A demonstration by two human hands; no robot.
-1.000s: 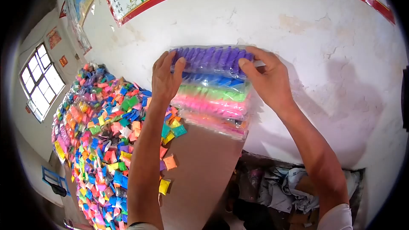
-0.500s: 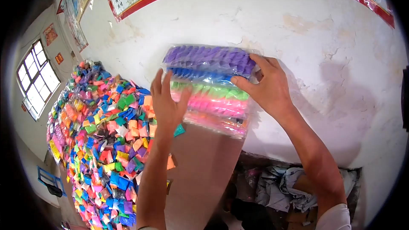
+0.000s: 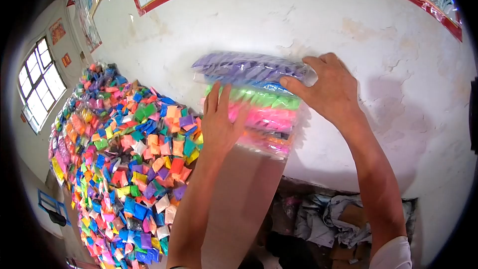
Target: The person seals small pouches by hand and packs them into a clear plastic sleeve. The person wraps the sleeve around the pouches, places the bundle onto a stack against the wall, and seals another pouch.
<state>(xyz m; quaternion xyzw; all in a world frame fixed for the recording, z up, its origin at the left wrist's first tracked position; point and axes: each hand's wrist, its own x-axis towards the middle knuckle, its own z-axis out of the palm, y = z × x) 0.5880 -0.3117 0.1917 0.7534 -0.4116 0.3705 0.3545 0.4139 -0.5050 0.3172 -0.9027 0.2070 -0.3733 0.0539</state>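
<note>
A clear bag of purple packets [image 3: 249, 66] lies at the top of an overlapping row of bags. Below it show a blue bag [image 3: 249, 82], a green bag [image 3: 269, 98], a pink bag [image 3: 269, 118] and an orange-pink one [image 3: 269, 140]. My right hand [image 3: 328, 87] grips the purple bag's right end between thumb and fingers. Over the left part of the green and pink bags is my left hand [image 3: 221, 119], fingers apart and pointing up, holding nothing.
A large heap of small colourful packets [image 3: 134, 169] covers the left of the brown table [image 3: 244, 189]. Behind stands a white wall [image 3: 224, 25] with red-bordered pictures. Crumpled paper [image 3: 318, 219] lies in a recess at the lower right. A window [image 3: 42, 84] is at the far left.
My left hand has let go of the purple bag and moved down and right, over the green and pink bags. The purple bag's right end has shifted slightly right with my right hand.
</note>
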